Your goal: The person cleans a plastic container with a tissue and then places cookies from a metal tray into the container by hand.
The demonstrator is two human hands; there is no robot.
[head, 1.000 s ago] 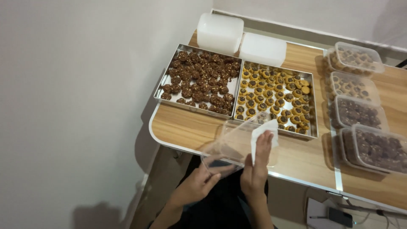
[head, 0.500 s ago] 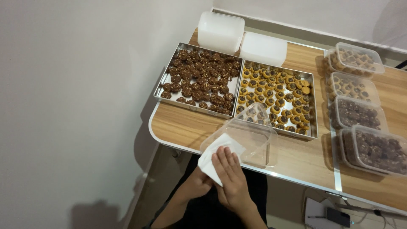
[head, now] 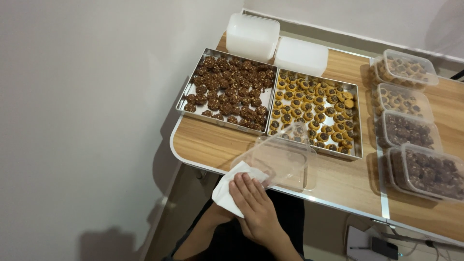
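Clear plastic container (head: 282,159): empty, rectangular, rounded corners, see-through walls. It sits tilted at the near edge of the wooden table, just in front of the tray of yellow cookies, its open side turned toward me.

White paper napkin (head: 227,191): folded, soft, slightly crumpled. It lies against the container's near left corner, pressed flat under my fingers, partly hanging past the table edge.

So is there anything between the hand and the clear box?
Yes. A white tissue lies under the right hand, between its fingers and the edge of the empty clear box. The left hand is hidden beneath.
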